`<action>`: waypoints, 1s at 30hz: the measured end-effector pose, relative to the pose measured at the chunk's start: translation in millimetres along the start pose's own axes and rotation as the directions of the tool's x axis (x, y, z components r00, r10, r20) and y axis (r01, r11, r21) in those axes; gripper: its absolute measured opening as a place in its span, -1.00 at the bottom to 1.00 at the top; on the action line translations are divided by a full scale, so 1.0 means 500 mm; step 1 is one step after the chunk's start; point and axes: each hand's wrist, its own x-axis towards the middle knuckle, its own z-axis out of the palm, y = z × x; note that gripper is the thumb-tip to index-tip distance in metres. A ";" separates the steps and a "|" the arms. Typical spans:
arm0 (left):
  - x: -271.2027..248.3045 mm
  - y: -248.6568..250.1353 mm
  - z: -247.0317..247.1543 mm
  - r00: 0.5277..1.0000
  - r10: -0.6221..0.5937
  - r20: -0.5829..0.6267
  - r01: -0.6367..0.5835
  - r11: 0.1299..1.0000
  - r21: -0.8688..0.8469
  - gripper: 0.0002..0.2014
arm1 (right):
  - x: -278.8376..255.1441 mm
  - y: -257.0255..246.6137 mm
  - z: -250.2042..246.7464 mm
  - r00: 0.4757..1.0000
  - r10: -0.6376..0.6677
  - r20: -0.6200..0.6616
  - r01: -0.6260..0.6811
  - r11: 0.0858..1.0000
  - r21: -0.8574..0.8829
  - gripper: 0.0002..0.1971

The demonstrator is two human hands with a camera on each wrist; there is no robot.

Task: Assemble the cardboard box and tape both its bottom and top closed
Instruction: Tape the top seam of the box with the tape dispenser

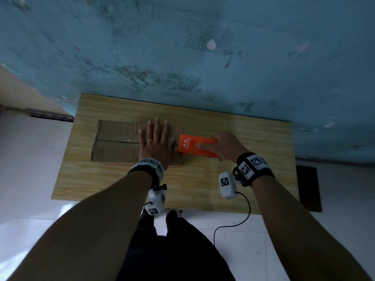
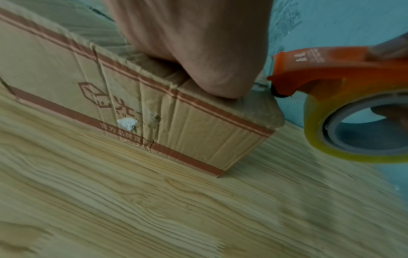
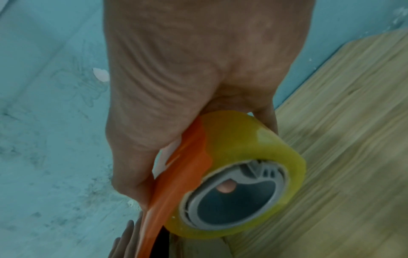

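Note:
A low cardboard box (image 1: 115,141) with red stripes on its side (image 2: 154,108) stands on the wooden table (image 1: 223,183), flaps folded shut along a centre seam. My left hand (image 1: 156,142) lies flat on its right half, fingers straight and spread, pressing the flaps down; its heel (image 2: 198,52) shows in the left wrist view. My right hand (image 1: 227,147) grips an orange tape dispenser (image 1: 194,147) at the box's right end. The dispenser (image 3: 176,183) carries a yellowish tape roll (image 3: 249,150), also seen as the tape roll (image 2: 344,139) hanging just beyond the box corner.
The table stands against a worn blue wall (image 1: 182,47). Bare wood lies in front of the box and to the right of the dispenser. A black cable (image 1: 241,216) hangs from my right wrist camera over the table's front edge. White floor (image 1: 30,179) lies on both sides.

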 end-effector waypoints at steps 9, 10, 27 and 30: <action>-0.003 0.001 -0.007 1.000 -0.002 0.016 0.002 1.000 0.001 -0.31 | -0.012 0.002 -0.039 1.000 0.006 0.017 -0.006 1.000 -0.003 -0.45; -0.003 0.001 -0.007 1.000 -0.001 0.011 0.001 1.000 -0.008 -0.32 | -0.014 0.004 -0.044 1.000 0.008 0.016 -0.008 1.000 -0.007 -0.47; -0.002 0.005 -0.004 1.000 0.000 -0.002 0.000 0.999 -0.048 -0.33 | 0.023 0.017 -0.046 0.999 0.010 -0.050 -0.026 0.936 -0.350 -0.34; -0.002 0.004 -0.003 1.000 0.004 -0.005 -0.004 0.999 -0.054 -0.33 | 0.041 0.019 -0.025 0.998 0.030 -0.056 -0.049 0.923 -0.382 -0.36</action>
